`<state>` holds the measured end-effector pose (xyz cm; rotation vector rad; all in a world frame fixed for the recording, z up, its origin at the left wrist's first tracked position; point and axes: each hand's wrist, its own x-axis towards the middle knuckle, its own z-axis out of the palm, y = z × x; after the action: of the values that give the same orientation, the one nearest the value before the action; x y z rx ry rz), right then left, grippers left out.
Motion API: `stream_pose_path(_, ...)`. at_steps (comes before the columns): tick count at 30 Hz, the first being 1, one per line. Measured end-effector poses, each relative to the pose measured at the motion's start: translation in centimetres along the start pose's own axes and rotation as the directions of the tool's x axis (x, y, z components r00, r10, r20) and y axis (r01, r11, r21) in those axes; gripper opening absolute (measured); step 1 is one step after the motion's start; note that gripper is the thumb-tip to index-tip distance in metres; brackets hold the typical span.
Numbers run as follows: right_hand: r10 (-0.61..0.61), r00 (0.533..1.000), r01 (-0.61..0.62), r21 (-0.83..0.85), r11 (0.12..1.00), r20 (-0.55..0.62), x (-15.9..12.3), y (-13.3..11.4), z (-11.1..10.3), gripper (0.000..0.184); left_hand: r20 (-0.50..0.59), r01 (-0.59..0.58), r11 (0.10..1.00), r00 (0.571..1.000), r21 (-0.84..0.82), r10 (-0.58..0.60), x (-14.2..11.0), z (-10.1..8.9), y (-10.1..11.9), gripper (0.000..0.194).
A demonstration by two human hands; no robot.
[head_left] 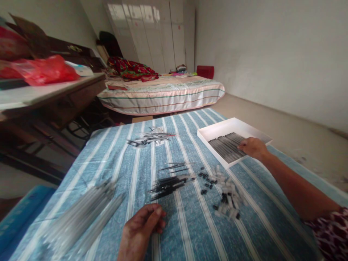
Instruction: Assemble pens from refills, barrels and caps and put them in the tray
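My right hand (254,148) reaches over the white box (213,152), fingers pinched at the right end of a row of grey pens (227,146); the pen at its fingertips is mostly hidden. Loosely curled, my left hand (145,226) is low over the cloth, with nothing visible in its fingers. Just beyond it lies a pile of thin black pen parts (170,185). To its left are bundles of long translucent grey tubes (84,210), blurred. Small clear and black caps (225,194) are scattered between my hands.
A blue striped cloth (122,166) covers the table. Toward its far side lies a heap of refill-like sticks (152,137). Beyond stands a bed (168,94); a side table (89,83) with a red plastic bag (49,70) is at left. A blue object (24,217) sits lower left.
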<state>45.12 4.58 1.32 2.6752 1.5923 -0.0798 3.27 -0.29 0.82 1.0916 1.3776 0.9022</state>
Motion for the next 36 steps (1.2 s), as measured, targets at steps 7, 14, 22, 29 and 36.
stream_pose_path(7, -0.029, 0.999, 0.030, -0.037, 0.999, 0.030, -0.1, 0.0, -0.3, 0.037, -0.051, -0.012, 1.000, 0.999, -0.016, 0.012, 0.0, 0.4, -0.4, 0.026)
stream_pose_path(14, -0.044, 0.997, 0.050, -0.092, 0.995, 0.067, -0.4, 0.0, -0.7, 0.037, -0.031, -0.011, 1.000, 0.999, -0.009, 0.011, 0.1, 0.3, -0.6, 0.024)
stream_pose_path(22, -0.008, 0.999, 0.015, -0.146, 0.989, 0.047, -1.0, -0.4, -1.3, 0.040, -0.020, -0.018, 1.000, 1.000, -0.014, 0.018, 0.0, 0.3, -0.5, 0.020)
stream_pose_path(29, -0.323, 0.946, 0.324, 0.145, 0.935, -0.032, -6.9, -3.1, -1.4, 0.030, -0.028, -0.005, 1.000, 1.000, 0.008, 0.005, 0.3, -0.6, -0.4, 0.025)
stream_pose_path(36, -0.533, 0.832, 0.500, 0.210, 0.840, 0.151, -12.6, -4.4, 1.1, 0.020, -0.305, -0.086, 0.950, 0.935, 0.301, 0.181, 2.0, -4.5, -0.7, 0.030)
